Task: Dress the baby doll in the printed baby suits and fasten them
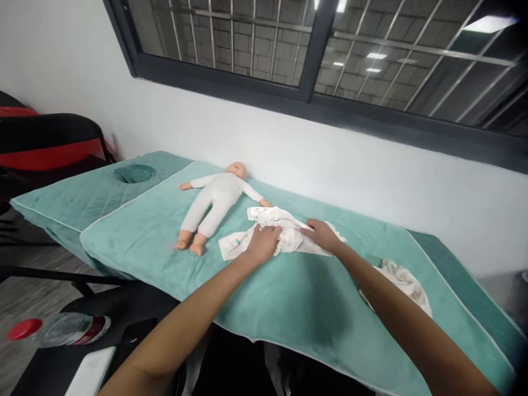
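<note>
A crumpled white baby garment (289, 225) with small printed spots lies on the green bed cover. My left hand (264, 243) is on its left part, fingers curled into the fabric. On its right side my right hand (324, 235) pinches the cloth between thumb and fingers. Folds hide some of the fingertips. Just left of the garment, a baby doll (223, 190) in a white bodysuit lies on its back, its head toward the wall and its feet toward me. One doll hand almost touches the garment's upper edge.
The green-covered massage bed (136, 236) stands against a white wall below a barred window (247, 33). Another white cloth (406, 283) lies behind my right forearm. A bottle (70, 328) with a red cap and a white device (91, 371) rest on a black chair at lower left.
</note>
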### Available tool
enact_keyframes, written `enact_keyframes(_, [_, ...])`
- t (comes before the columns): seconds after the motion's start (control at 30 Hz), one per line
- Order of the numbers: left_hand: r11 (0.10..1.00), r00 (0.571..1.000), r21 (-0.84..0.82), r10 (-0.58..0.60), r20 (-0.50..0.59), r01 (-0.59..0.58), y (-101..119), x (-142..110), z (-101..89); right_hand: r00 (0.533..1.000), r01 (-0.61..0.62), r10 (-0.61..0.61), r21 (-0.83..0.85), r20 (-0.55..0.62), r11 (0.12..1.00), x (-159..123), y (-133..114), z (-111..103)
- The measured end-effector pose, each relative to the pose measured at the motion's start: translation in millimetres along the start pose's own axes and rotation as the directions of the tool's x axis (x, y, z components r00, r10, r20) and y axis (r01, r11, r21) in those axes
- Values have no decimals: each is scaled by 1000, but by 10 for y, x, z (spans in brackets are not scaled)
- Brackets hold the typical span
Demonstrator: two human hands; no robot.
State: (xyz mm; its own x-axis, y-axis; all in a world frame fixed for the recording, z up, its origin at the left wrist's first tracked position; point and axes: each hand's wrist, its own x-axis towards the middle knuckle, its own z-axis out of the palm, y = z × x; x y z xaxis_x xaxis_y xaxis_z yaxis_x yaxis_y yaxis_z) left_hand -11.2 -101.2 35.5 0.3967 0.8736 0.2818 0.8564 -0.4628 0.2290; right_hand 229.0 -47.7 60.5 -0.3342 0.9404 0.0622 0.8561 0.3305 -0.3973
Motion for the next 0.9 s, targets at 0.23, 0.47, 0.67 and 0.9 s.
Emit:
enact_keyframes(0.23, [940, 942, -299, 61, -330, -166, 656, 234, -566, 984, 166, -174, 591, -45, 789, -595, -438, -623])
enact_keyframes(0.47, [524, 992, -844, 113, -63, -114, 702, 208, -601, 962, 270, -167, 684, -214, 678, -927, -483, -967])
enact_keyframes(0.67, [-35, 960, -964, -89, 266, 264, 886, 219, -212, 938, 308, -62, 735, -342, 605, -700, -267, -753])
enact_keyframes(0.9, [-140, 972, -978, -157, 176, 155, 1151, -150, -76, 969, 224, -232, 686, -82, 692, -990, -284, -129])
